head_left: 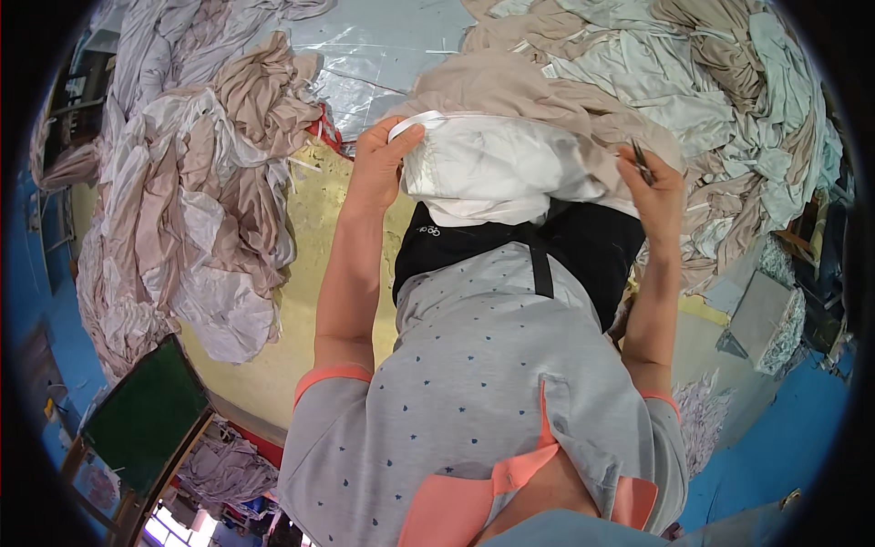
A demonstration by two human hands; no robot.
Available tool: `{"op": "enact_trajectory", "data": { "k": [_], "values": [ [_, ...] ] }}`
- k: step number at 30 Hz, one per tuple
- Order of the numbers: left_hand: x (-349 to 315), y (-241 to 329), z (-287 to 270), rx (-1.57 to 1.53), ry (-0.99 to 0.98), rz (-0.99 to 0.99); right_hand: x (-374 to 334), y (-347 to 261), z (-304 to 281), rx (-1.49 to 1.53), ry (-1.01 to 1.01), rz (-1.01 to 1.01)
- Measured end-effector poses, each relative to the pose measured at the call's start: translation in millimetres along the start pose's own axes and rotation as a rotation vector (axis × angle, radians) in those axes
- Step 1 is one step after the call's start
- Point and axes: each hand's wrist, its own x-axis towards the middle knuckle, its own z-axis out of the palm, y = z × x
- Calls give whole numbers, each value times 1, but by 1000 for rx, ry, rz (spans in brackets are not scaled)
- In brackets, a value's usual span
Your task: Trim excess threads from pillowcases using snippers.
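Observation:
Across my lap lies a beige cloth (538, 96) with a white lining or layer (497, 159) turned up toward me. My left hand (387, 155) is closed at its left corner, pinching the cloth near a narrow white strip (417, 122) that loops over the fingers. At the opposite end, my right hand (658, 187) is closed round dark, pointed thread snips (642, 159), tips pointing up and away. Those fingers also touch the cloth's right edge; whether they pinch it I cannot tell. Between both hands the white layer hangs loosely in folds.
A large heap of beige and white cloth (191, 219) lies at my left. Another heap, beige and pale green (656, 64), spreads at the far right. Shiny plastic sheeting (355, 82) covers the surface ahead. A dark green chair back (146, 415) stands at lower left.

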Motion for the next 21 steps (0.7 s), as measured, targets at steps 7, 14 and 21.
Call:
{"op": "enact_trajectory", "data": {
  "k": [7, 14, 21],
  "values": [
    [-3, -1, -4, 89, -3, 47, 22, -16, 84, -27, -115, -252],
    [-7, -5, -5, 183, -24, 134, 47, -22, 122, -84, -215, -260],
    [-9, -4, -3, 271, -61, 172, 55, -7, 119, 55, -142, -200]
  ]
}}
